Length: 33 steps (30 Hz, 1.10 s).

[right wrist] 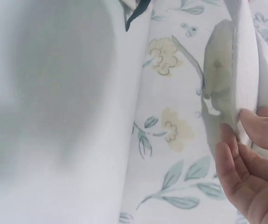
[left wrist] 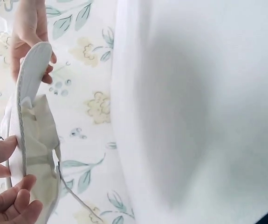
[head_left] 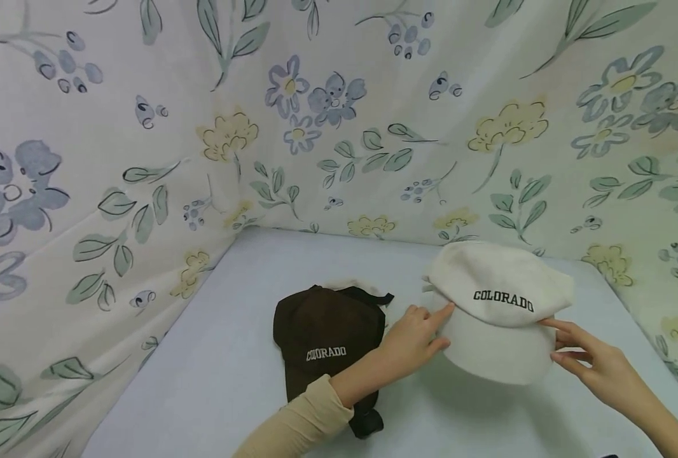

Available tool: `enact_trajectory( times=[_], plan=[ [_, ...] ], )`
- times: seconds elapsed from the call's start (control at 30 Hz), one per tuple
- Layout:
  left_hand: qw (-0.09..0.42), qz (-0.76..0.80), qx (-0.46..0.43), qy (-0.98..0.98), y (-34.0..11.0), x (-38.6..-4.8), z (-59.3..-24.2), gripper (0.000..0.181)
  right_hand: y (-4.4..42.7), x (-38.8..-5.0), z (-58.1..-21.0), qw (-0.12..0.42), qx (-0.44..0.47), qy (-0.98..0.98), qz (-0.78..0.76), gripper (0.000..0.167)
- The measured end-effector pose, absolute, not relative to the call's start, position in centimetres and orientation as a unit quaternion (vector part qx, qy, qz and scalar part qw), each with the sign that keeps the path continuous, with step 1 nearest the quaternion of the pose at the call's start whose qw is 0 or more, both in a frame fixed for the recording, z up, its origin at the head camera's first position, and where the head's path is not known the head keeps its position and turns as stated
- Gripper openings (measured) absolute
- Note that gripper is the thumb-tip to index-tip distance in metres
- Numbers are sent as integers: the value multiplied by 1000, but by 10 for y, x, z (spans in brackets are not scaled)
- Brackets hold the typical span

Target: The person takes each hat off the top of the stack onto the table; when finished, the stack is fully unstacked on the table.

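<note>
1. Sleeve point(head_left: 316, 407) and left forearm show at bottom centre of the head view. The left hand point(head_left: 413, 337), right of centre, pinches one end of the brim point(head_left: 499, 356) between thumb and fingers.
2. The right hand point(head_left: 596, 362), lower right, pinches the brim's other end the same way.
3. The white cap point(head_left: 499, 270), right of centre, is held up between both hands, a shadow point(head_left: 476, 394) falling below it. The brim's long axis runs left to right from grip to grip, dipping slightly rightward; the crown lies beyond, towards the top. Neither hand is plainly nearer.
4. The brown cap point(head_left: 324, 327), at centre, lies just left of the white one, partly behind the left forearm, narrowing the room there.
5. The table point(head_left: 201, 356) spreads widest at lower left; its right edge runs near the right hand, its far edge behind the crown.
6. Floral curtain point(head_left: 373, 57) fills the upper frame.
</note>
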<state>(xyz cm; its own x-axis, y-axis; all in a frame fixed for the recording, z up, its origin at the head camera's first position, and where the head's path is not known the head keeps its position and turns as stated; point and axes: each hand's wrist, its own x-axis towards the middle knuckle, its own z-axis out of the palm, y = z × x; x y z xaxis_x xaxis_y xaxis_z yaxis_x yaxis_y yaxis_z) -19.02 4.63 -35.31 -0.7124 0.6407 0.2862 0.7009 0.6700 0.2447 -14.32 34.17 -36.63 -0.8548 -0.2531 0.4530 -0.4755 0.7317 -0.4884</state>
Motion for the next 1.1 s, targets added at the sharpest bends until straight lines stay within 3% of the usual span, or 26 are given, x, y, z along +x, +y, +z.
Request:
enact_trajectory(
  times=[0.53,0.8,1.1],
  plan=[
    [84,-179,-357,-913,107,-222,-360,54,396,-176,-368,155,159,-928,299,57],
    [105,-195,-363,-905,133,-250,-362,53,413,-193,-363,114,116,-946,281,52],
    [48,-221,-343,-912,156,-267,-374,55,425,-205,-375,94,97,-946,293,48]
  ],
)
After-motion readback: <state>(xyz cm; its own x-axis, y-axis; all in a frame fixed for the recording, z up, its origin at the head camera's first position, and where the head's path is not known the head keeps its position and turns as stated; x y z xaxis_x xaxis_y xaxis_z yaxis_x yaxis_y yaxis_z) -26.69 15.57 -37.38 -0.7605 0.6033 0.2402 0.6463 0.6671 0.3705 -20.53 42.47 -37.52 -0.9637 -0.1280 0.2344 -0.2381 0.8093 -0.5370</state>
